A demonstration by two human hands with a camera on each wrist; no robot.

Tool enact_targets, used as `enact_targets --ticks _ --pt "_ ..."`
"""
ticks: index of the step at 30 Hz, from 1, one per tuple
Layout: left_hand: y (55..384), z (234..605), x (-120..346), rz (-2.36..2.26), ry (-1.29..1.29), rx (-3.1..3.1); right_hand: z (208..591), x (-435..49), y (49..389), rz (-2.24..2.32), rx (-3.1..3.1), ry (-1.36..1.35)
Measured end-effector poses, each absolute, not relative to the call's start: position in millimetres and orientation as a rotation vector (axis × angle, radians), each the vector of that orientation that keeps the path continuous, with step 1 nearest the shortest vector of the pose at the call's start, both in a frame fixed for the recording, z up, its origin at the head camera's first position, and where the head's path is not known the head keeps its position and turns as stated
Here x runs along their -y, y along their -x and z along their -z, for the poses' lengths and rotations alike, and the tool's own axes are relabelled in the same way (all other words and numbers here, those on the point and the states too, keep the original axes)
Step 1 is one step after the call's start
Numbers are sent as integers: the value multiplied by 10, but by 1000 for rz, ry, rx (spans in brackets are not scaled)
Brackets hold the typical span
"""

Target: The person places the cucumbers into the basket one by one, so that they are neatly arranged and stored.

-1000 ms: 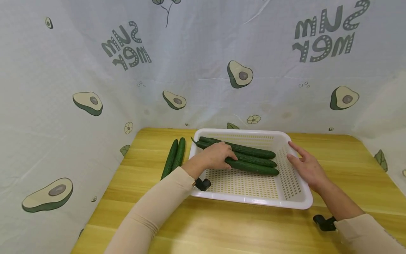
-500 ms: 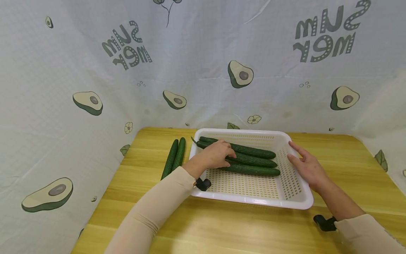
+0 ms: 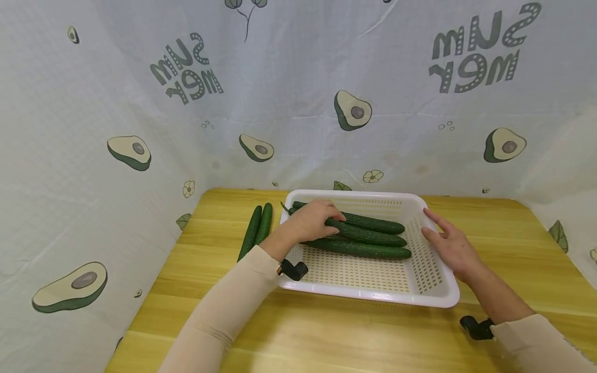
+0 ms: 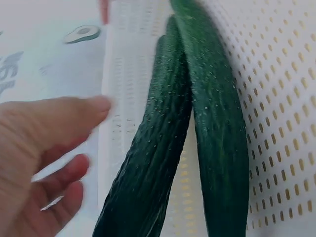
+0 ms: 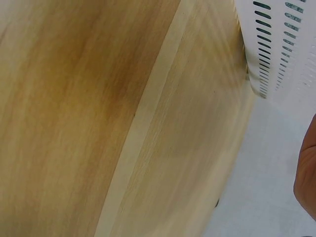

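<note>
The left hand (image 3: 311,221) has moved back, baring more of the nearest cucumber (image 3: 364,249).

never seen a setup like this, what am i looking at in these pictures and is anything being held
There's no robot here, just a person's two bare hands. The wide picture comes from a head camera looking forward and down; the close-ups come from a camera on each wrist.

On the wooden table stands a white basket with three cucumbers inside. Two more cucumbers lie beside it, on the left. A printed cloth hangs behind.

The left hand is over the cucumbers in the basket, apparently gripping none. The right hand rests against the basket's right end.
</note>
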State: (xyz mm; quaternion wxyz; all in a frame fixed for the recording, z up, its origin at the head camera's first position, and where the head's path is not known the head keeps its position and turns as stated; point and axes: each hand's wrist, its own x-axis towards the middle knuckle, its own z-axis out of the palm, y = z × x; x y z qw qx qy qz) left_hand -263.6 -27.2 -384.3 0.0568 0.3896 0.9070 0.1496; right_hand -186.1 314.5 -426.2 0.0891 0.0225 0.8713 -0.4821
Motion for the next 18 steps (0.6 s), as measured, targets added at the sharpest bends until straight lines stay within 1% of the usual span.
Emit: enact_targets --ticks 5,11,14,18 --pt "2632 3703 531 -664 -1158 -2809 4272 -3158 1861 1421 -2619 -61" --pt "2551 3632 942 -765 -1119 -2924 4272 -3163 1859 1414 -2608 -64" --pt "2514 3664 1175 -806 -1044 -3010 4266 -3154 1852 1423 -2600 -62" --pt "2464 3751 1476 -861 -857 -3087 4257 -3147 1855 1428 -2601 -59"
